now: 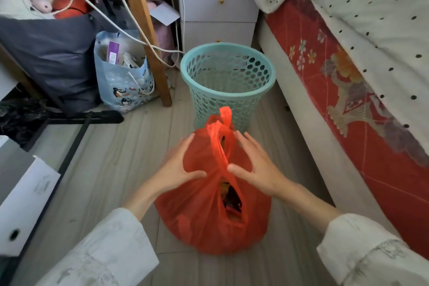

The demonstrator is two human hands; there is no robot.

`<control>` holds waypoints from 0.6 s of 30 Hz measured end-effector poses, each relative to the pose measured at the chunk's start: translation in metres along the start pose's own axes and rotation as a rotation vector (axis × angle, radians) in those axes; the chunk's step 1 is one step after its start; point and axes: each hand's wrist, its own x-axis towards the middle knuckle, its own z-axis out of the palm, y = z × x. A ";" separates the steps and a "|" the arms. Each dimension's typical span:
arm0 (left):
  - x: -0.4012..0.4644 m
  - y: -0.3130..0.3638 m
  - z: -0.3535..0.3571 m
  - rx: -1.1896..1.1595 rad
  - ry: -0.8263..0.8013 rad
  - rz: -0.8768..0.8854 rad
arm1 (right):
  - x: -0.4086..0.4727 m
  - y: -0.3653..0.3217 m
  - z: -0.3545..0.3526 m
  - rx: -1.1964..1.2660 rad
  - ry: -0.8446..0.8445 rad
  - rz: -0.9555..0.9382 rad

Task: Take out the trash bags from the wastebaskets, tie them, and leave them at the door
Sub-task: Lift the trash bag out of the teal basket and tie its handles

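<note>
Orange trash bag (209,216) on floor, dark scraps showing inside, left hand (178,165) and right hand (257,167) spread-fingered against its sides, gripping nothing, bagless teal wastebasket (228,83) at 12 o'clock.

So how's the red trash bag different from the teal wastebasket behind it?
The red trash bag is soft, crumpled plastic, while the teal wastebasket is rigid with a perforated wall. The bag bulges with rubbish that shows through a gap; the wastebasket looks empty, with no liner. The left hand and right hand are at the bag's top; nothing touches the wastebasket. Both stand on the floor beside the bed.
</note>
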 end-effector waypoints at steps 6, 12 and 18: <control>0.011 -0.004 0.031 0.322 -0.058 -0.082 | 0.015 0.001 0.007 -0.391 -0.044 -0.010; 0.015 0.000 0.049 0.691 -0.035 -0.093 | 0.027 0.018 0.007 -0.446 0.105 0.028; 0.028 0.010 0.060 0.786 0.048 -0.061 | 0.023 0.016 -0.003 0.372 0.327 0.213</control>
